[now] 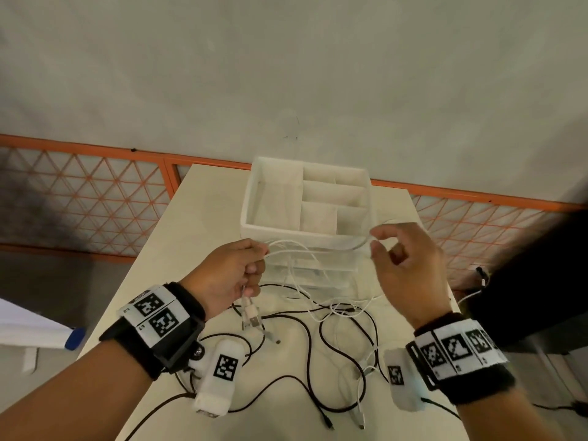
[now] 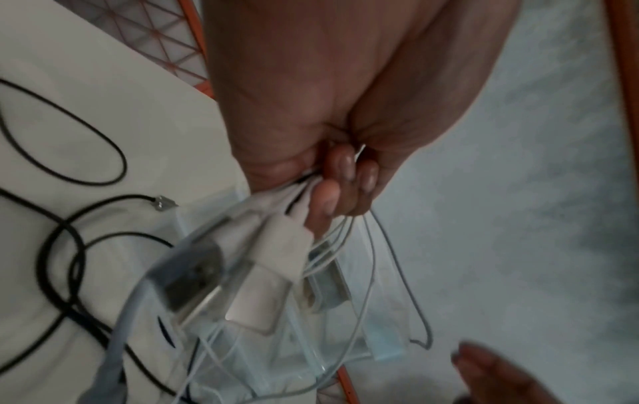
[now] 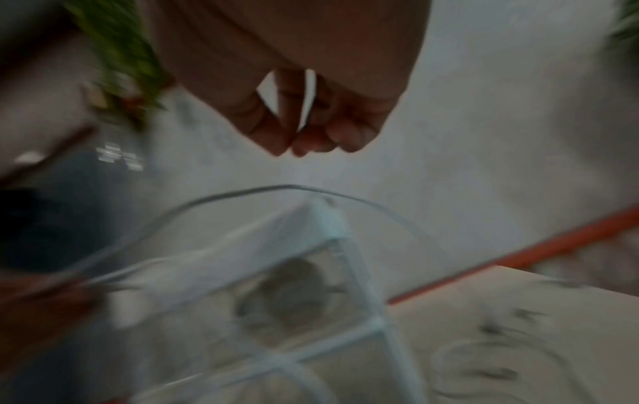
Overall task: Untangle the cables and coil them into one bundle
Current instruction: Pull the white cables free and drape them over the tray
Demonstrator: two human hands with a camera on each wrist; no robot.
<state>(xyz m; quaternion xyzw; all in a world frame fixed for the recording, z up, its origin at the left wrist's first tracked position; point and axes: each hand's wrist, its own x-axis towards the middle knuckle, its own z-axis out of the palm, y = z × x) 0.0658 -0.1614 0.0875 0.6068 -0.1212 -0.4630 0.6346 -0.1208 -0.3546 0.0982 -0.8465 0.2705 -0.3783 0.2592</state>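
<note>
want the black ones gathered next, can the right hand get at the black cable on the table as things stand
Probably yes. The right hand hovers above the black cable, which lies exposed on the table; only loose white cable strands cross it.

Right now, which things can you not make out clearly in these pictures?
- Right hand, head view: its fingers curl near a white cable loop, but the contact is too small to judge. The right wrist view is blurred.
- Left hand, left wrist view: its grip hides how many white strands it holds.
- Black cables, head view: both wrists cover parts of the tangle on the table.
</note>
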